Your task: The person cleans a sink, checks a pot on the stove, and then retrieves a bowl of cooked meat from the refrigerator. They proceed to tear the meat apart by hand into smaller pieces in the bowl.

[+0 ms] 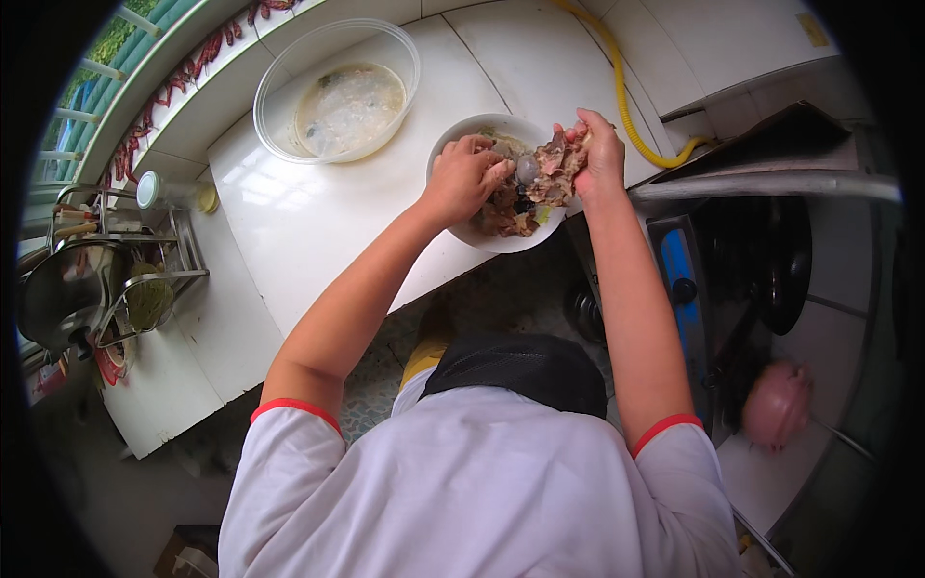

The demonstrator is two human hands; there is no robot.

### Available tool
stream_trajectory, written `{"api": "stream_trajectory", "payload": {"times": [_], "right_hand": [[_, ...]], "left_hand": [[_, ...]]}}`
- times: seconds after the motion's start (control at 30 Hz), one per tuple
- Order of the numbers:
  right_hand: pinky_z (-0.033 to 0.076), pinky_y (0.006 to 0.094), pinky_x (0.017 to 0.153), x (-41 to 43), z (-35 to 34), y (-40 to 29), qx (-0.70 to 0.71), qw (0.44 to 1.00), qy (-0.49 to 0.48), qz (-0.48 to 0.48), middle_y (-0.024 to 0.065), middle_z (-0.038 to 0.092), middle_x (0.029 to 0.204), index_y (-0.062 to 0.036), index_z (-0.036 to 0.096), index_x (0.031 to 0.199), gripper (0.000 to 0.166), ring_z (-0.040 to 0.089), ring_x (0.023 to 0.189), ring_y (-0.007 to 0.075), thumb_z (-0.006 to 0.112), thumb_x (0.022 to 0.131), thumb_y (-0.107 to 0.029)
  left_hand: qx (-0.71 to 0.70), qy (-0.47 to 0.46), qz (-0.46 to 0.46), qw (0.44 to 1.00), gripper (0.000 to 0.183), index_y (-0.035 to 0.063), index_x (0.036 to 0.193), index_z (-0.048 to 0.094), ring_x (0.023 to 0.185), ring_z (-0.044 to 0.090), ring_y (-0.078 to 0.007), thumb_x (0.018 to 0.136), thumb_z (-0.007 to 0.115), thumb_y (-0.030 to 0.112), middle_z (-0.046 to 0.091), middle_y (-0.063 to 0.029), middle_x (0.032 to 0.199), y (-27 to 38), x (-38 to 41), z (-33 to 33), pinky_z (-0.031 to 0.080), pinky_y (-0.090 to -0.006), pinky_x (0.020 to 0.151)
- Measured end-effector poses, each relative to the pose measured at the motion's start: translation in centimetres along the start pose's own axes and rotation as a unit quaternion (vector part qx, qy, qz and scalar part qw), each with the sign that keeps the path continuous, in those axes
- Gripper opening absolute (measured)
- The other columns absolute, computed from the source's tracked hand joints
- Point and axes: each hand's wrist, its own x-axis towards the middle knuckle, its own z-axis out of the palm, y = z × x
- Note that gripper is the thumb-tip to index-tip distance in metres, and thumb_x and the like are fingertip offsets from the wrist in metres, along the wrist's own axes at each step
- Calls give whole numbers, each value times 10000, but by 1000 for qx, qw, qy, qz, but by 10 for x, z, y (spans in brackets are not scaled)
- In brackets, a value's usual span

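My right hand (601, 155) grips a large bony piece of cooked meat (556, 170) above the right side of a white bowl (498, 244). Over the bowl's left side is my left hand (462, 180), its fingers bent down at the food; whether they pinch anything is hidden. More brown meat (506, 217) lies in the bowl, with bits of green and a greyish, shiny lump (527, 168) between my hands. The bowl sits at the front edge of the white tiled counter (325, 224). Farther back stands a clear plastic basin (285, 87) of cloudy broth (350, 108).
Dried red chillies (209, 54) line the window ledge. A metal rack (184, 246) and a lidded jar (177, 193) stand at left. At right are a yellow hose (621, 94), a gas stove (679, 274), a black pan (784, 260) and a pink rounded object (777, 404).
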Motion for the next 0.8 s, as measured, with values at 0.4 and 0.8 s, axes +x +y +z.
{"api": "stream_trajectory", "payload": {"times": [0.4,0.8], "right_hand": [[369,232,497,-28,33,5,-160,985,-39,-58,12,465,566,-57,472,627,125,434,509,98,584,681,-44],[356,242,445,-28,36,14,-115,992,-14,-43,16,444,527,-58,442,614,137,420,439,109,563,672,-28]], "left_hand": [[-52,-131,-24,990,440,9,1064,354,718,534,-387,693,508,189,563,-219,747,50,28,-25,413,-456,637],[-16,-132,-15,991,209,36,894,479,699,554,-342,727,518,155,579,-169,725,37,43,-28,429,-416,625]]}}
